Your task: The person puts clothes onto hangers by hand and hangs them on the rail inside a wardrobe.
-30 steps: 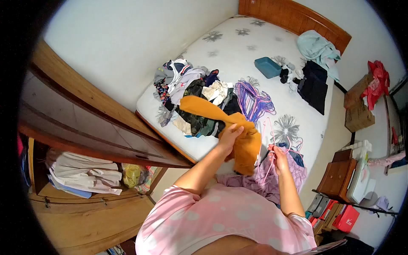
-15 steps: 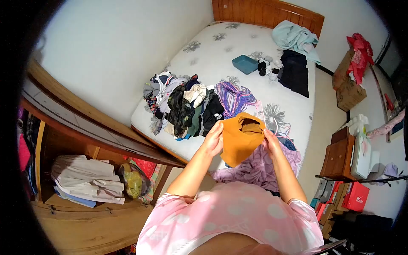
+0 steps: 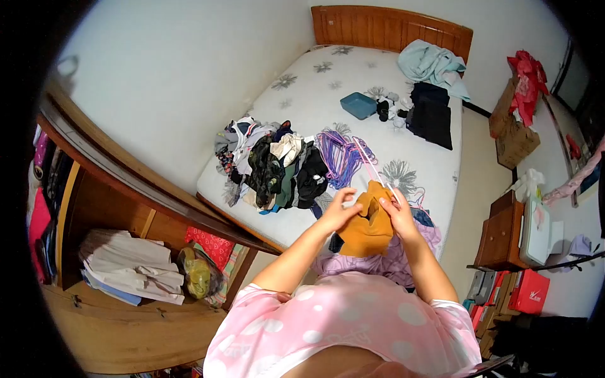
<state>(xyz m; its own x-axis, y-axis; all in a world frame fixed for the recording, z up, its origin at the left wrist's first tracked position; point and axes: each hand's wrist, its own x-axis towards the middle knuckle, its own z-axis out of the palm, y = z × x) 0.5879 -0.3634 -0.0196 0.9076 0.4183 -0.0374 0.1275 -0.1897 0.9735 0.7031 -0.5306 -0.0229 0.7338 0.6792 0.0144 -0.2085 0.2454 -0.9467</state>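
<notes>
A mustard-coloured top (image 3: 367, 236) hangs bunched between my hands, its neck opening turned upward. My right hand (image 3: 398, 212) is closed on its right edge, with a thin pale pink clothes hanger (image 3: 368, 161) sticking up beside the fingers. My left hand (image 3: 340, 211) has curled fingers, with the thumb at the left edge of the neck opening; part of its grip is hard to make out. Below the top lies a mauve garment (image 3: 419, 249) on the near edge of the bed. Purple and blue hangers (image 3: 340, 154) lie in a bundle just beyond my hands.
A heap of mixed clothes (image 3: 268, 164) covers the bed's left side. Farther back on the mattress (image 3: 315, 85) are a teal basin (image 3: 358, 106), socks (image 3: 394, 108), folded dark clothes (image 3: 430, 116) and a pale blue cloth (image 3: 432, 63). An open wardrobe (image 3: 107, 214) stands at left.
The mustard top has moved slightly down and become more bunched. A pale pink hanger now rises by my right hand. My left hand has shifted right, toward the neck opening.
</notes>
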